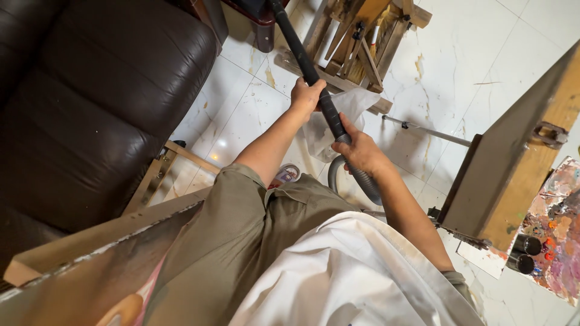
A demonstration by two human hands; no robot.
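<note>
My left hand [306, 95] grips a black vacuum wand [302, 54] partway up its tube. My right hand [359, 149] holds the same wand lower down, at the handle end where the grey ribbed hose [368, 184] joins. The wand runs up and away toward the top of the view, under a dark wooden furniture leg [264, 37]. A white cloth or plastic bag [347, 111] lies on the floor beneath my hands. I wear an olive shirt and a white apron.
A dark brown leather sofa [90, 102] fills the left. A wooden easel base [362, 48] stands ahead. A wooden board [513, 163] and a paint-smeared palette [559, 229] are at the right. A canvas [90, 265] leans at the lower left. The floor is white marble tile [483, 54].
</note>
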